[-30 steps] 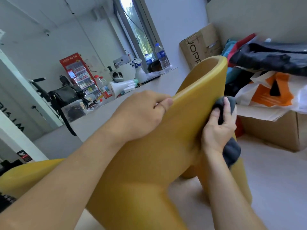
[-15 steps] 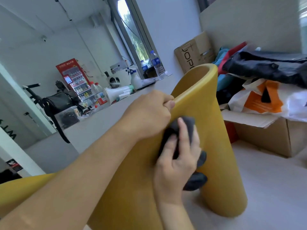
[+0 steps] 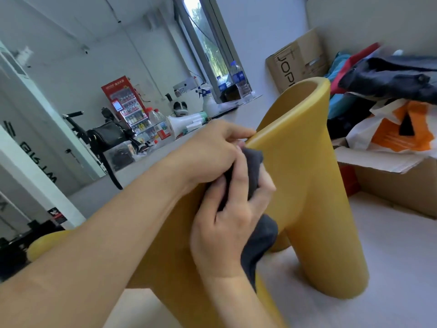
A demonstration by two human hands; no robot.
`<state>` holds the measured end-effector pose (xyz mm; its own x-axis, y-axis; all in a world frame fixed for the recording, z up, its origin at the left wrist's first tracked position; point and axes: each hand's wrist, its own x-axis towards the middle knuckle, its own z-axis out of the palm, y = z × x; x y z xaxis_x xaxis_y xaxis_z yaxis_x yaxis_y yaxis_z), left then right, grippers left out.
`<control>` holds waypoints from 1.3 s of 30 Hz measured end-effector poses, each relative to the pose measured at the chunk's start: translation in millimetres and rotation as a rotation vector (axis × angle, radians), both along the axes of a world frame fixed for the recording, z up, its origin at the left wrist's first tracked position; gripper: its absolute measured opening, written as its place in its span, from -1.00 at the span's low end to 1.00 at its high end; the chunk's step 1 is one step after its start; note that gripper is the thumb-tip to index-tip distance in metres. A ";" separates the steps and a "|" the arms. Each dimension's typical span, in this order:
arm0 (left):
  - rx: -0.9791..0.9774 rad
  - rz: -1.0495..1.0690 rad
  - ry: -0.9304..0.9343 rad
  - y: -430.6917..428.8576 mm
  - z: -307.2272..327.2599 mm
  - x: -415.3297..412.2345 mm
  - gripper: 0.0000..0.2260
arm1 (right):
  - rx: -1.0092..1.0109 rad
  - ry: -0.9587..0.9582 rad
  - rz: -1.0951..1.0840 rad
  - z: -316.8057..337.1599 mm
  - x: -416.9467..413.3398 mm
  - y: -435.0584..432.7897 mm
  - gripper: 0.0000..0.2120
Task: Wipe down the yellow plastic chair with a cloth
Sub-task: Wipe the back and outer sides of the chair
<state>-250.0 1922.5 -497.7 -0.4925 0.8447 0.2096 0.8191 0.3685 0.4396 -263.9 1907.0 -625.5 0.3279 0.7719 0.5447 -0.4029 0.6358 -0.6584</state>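
The yellow plastic chair [image 3: 307, 166] fills the middle of the view, its curved back rising to a rounded rim at the upper right and its thick leg standing on the pale floor. My left hand [image 3: 210, 150] grips the chair's upper edge, fingers curled over the rim. Just below it, my right hand [image 3: 229, 221] holds a dark grey cloth [image 3: 254, 171] bunched in its fingers and presses it against the chair's outer side. A loose end of the cloth hangs down under my right palm.
A cardboard box [image 3: 390, 185] piled with bags and dark clothes [image 3: 390, 76] stands close on the right. Another box [image 3: 295, 60] leans against the far wall. A long white counter [image 3: 132, 171] with bottles, a megaphone and a black bag runs behind the chair.
My right hand has dragged the cloth leftward along the chair's side, from near the rim's right part to directly beneath my left hand. The left hand keeps its grip on the edge.
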 end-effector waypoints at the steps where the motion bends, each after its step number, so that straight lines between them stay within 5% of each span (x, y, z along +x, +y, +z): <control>1: -0.005 -0.022 -0.043 -4.6 2.1 -0.1 -0.68 | 0.074 -0.027 -0.010 1.9 -0.2 3.5 -0.66; 4: -0.077 -0.132 -0.030 -20.7 6.1 -3.9 -0.71 | 0.134 -0.085 -0.135 -11.2 0.5 52.0 -0.70; 9: -0.119 -0.020 0.089 -57.5 -3.3 -11.2 -0.71 | -0.390 0.044 0.077 -36.7 -1.8 108.2 -0.61; 14: 0.048 -0.125 0.083 -40.0 -5.9 -8.6 -0.72 | 0.011 0.009 -0.015 -0.9 -3.5 -6.9 -0.68; 17: 0.022 -0.161 0.084 -37.0 -4.6 -7.3 -0.73 | 0.159 -0.020 -0.065 -2.7 4.8 28.9 -0.70; 23: -0.112 -0.079 0.428 -14.1 -6.9 3.9 -0.74 | -0.505 0.063 0.202 -30.6 8.6 119.9 -0.67; 27: -0.012 -0.159 0.281 -16.2 -4.4 -2.6 -0.75 | -0.057 0.021 0.112 3.6 17.2 21.6 -0.66; 30: 0.042 -0.211 0.168 -24.8 -3.9 -3.6 -0.69 | 0.146 0.017 0.054 30.0 25.7 52.2 -0.55; 34: -0.011 -0.092 0.308 -18.1 -7.9 -0.2 -0.69 | -0.179 0.003 0.040 -18.5 13.7 151.8 -0.52; 39: -0.007 -0.065 0.416 -14.8 -8.6 10.1 -0.75 | -0.849 -0.066 0.442 -126.9 -23.0 129.8 -0.57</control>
